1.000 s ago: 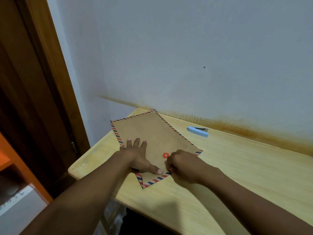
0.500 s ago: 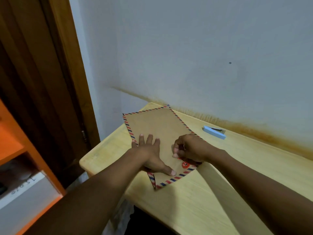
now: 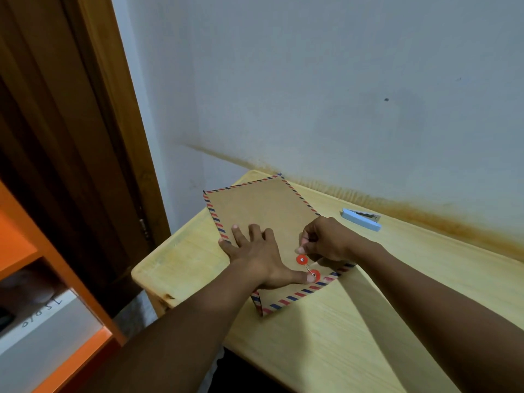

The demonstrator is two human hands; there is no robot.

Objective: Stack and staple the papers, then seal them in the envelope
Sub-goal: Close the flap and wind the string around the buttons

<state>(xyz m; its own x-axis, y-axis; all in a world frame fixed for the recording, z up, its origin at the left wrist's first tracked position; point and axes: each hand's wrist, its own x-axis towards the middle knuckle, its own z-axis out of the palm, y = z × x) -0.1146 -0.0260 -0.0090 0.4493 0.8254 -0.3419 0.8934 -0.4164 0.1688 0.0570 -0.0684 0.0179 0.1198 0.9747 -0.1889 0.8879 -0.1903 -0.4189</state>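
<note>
A brown envelope (image 3: pixel 255 208) with a red-and-blue striped border lies flat on the wooden table (image 3: pixel 425 279), its flap folded shut at the near end. Two red closure discs (image 3: pixel 302 259) sit on it, joined by a thin white string. My left hand (image 3: pixel 255 256) lies flat on the envelope with fingers spread, and its thumb presses beside the nearer disc. My right hand (image 3: pixel 329 239) has curled fingers that pinch the string just above the farther disc. No papers are visible.
A light-blue stapler (image 3: pixel 361 219) lies on the table near the wall, right of the envelope. The table's left edge (image 3: pixel 147 268) drops off beside a wooden door frame (image 3: pixel 113 137). An orange shelf (image 3: pixel 42 279) stands at the lower left.
My right hand has moved from the near flap up to the farther disc, and both red discs with the string between them now show. My left hand stays pressed on the envelope.
</note>
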